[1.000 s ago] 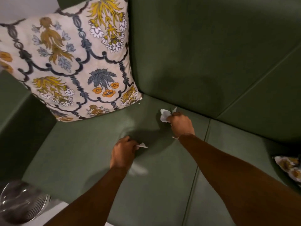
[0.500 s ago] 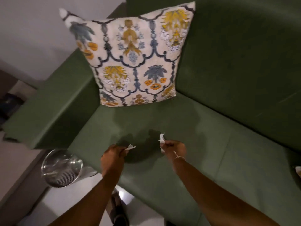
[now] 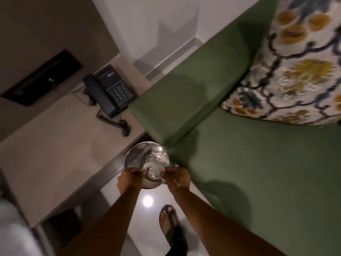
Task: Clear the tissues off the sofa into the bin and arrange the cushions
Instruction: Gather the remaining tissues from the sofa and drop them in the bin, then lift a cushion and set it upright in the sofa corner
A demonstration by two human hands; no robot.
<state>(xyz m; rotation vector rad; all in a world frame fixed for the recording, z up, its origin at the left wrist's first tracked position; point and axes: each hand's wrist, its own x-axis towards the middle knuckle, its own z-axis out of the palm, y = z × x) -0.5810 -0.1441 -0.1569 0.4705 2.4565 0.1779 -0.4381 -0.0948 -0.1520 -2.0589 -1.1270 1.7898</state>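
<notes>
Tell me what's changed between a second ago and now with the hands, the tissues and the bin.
Both hands left the green sofa seat, where each pinched a white tissue scrap, and now sit over the round metal mesh bin. The left hand and right hand show no tissue between their fingers; crumpled white tissues lie inside the bin. The floral patterned cushion remains propped in the sofa corner.

Plain green sofa [image 3: 249,163]; white cushion [image 3: 295,71] with yellow, orange and navy floral pattern; silver ribbed bin [image 3: 134,161]; black telephone [image 3: 110,91].
</notes>
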